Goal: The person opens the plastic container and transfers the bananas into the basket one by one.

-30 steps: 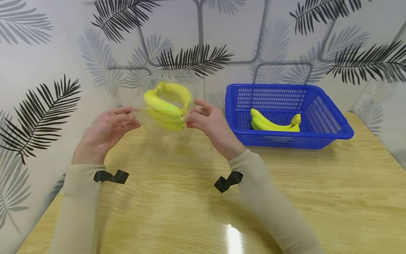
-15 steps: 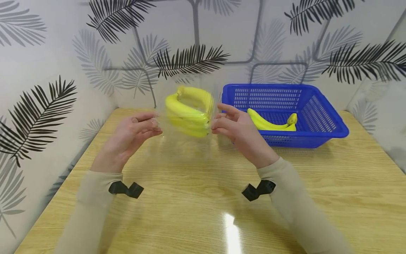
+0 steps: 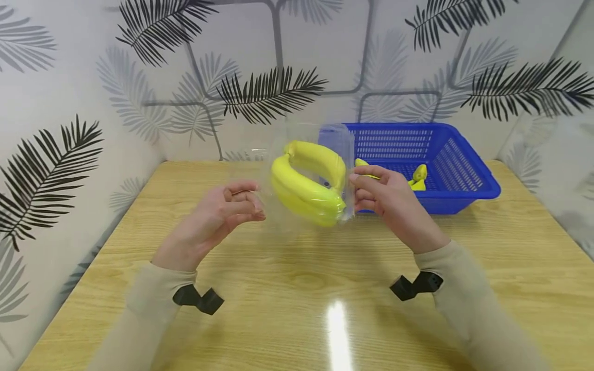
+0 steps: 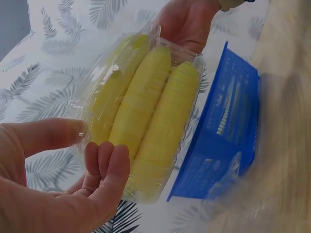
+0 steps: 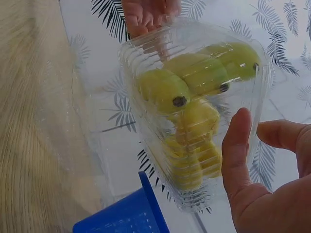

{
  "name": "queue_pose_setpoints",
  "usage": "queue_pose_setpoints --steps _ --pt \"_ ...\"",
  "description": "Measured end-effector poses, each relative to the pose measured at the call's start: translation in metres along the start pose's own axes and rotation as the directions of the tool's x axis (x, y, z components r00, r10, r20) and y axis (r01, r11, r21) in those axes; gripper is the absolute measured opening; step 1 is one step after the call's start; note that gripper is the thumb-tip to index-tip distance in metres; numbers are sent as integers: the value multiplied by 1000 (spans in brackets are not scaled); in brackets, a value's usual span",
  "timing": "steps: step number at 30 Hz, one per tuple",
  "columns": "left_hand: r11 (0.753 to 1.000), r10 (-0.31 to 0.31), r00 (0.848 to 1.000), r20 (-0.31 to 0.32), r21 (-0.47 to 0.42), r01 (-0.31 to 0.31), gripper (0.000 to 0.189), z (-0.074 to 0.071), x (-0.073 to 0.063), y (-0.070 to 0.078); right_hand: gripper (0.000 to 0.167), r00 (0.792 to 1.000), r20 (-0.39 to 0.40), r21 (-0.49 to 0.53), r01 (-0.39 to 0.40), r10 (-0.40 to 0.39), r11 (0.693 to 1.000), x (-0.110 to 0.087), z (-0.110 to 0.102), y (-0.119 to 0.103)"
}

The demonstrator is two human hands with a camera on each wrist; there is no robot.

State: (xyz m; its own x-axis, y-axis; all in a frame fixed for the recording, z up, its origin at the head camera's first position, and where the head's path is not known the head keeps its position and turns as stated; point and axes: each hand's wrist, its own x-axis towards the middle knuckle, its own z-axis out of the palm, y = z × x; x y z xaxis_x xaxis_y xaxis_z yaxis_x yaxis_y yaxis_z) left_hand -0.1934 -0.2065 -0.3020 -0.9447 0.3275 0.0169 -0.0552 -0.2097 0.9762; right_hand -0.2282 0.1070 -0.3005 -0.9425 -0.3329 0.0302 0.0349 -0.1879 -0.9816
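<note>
A clear plastic clamshell box is held up above the table, tilted, with yellow bananas inside. My left hand pinches its left edge; in the left wrist view the thumb and curled fingers meet at the box's rim. On the opposite side my right hand pinches the right edge, thumb and forefinger at the rim in the right wrist view. Dark banana tips show through the ribbed clear wall there.
Behind my right hand stands a blue slotted basket with more bananas in it, partly hidden by the box and hand. The wooden table ends at a wall with a leaf pattern.
Both hands have carried the box of bananas to the right and nearer the camera, so it now overlaps the basket's left end. The box has turned somewhat. The view has shifted slightly.
</note>
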Motion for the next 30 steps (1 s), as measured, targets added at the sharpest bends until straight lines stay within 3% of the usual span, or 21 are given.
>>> queue_pose_setpoints --steps 3,10,16,23,30 --pt "1000 -19 1000 19 -2 19 37 7 0 -4 41 1000 -6 -28 4 -4 1000 -6 -9 0" --pt "996 -86 992 87 5 86 71 20 -4 -9 43 999 -24 -91 -32 30 995 -22 -23 -4" --pt "988 -137 981 135 -47 144 58 31 -2 -14 40 998 1 -113 -62 63 992 -37 -36 -3" --pt "975 -203 970 133 124 187 62 42 -1 -21 28 993 94 -239 -51 75 970 -52 -53 1" --pt "954 -203 958 201 263 147 57 50 -7 -26 31 978 165 -332 -70 131 941 -63 -66 1"
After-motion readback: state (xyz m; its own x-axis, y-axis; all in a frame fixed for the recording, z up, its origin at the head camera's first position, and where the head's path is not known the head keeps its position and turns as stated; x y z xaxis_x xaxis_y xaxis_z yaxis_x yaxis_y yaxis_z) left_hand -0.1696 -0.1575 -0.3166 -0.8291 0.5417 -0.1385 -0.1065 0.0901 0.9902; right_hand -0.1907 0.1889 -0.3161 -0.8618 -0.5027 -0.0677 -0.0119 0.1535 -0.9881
